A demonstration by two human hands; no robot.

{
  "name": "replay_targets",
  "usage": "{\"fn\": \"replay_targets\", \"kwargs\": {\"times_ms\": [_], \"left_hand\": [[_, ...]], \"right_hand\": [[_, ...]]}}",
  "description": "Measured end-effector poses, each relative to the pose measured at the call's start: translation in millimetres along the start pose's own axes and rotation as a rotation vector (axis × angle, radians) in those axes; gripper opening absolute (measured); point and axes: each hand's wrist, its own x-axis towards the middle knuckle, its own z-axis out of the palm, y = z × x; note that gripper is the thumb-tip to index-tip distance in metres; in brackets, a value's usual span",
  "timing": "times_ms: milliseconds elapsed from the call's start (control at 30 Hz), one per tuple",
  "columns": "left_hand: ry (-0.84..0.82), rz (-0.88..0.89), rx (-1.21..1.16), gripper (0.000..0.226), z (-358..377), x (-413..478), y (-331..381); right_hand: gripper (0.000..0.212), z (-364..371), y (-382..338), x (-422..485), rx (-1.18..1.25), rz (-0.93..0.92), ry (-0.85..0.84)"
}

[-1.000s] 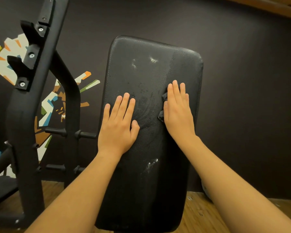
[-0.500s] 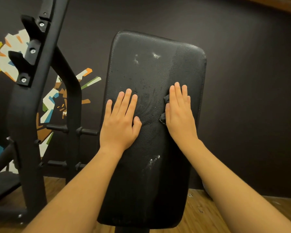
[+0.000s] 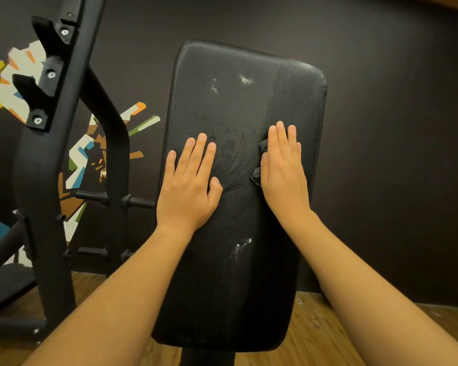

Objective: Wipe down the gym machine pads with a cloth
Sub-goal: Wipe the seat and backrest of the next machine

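A tall black padded backrest (image 3: 238, 273) fills the middle of the view, with white scuffs near its top and lower middle and damp streaks at its centre. My left hand (image 3: 189, 186) lies flat on the pad's left side, fingers straight. My right hand (image 3: 282, 167) presses flat on the pad's right side over a small dark cloth (image 3: 259, 161). Only the cloth's crumpled edges show beside my thumb and index finger; the rest is hidden under the palm.
A black steel rack upright (image 3: 45, 167) with bar hooks stands at the left, with pegs (image 3: 138, 202) sticking out toward the pad. Behind is a dark wall with a colourful mural (image 3: 16, 83). Wooden floor (image 3: 317, 336) shows below.
Both hands stay flat on the pad in nearly the same spots. My right hand with the cloth has slid slightly down the pad, and the view has shifted a little.
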Motion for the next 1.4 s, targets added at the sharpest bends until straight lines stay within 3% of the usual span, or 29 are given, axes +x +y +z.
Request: {"fn": "replay_targets", "kwargs": {"times_ms": [300, 833, 1033, 1267, 1400], "left_hand": [[-0.005, 0.002, 0.018, 0.063, 1.9, -1.4, -0.2], [-0.002, 0.001, 0.002, 0.063, 0.0, 0.2, -0.9], [0.001, 0.008, 0.011, 0.063, 0.1, -0.4, -0.5], [-0.002, 0.006, 0.006, 0.063, -0.3, 0.0, -0.4], [0.010, 0.012, 0.006, 0.062, -0.9, -0.1, 0.2]], "right_hand": [[0.054, 7.2, -6.5, -36.1, -0.049, 0.012, 0.056], [0.054, 5.6, -14.8, -32.3, -0.076, 0.091, 0.027], [0.059, 8.1, -18.8, -76.8, -0.142, 0.049, -0.002], [0.054, 5.8, -16.8, -40.2, -0.122, 0.084, -0.009], [0.060, 7.4, -19.2, -80.5, -0.105, 0.075, -0.017]]}}
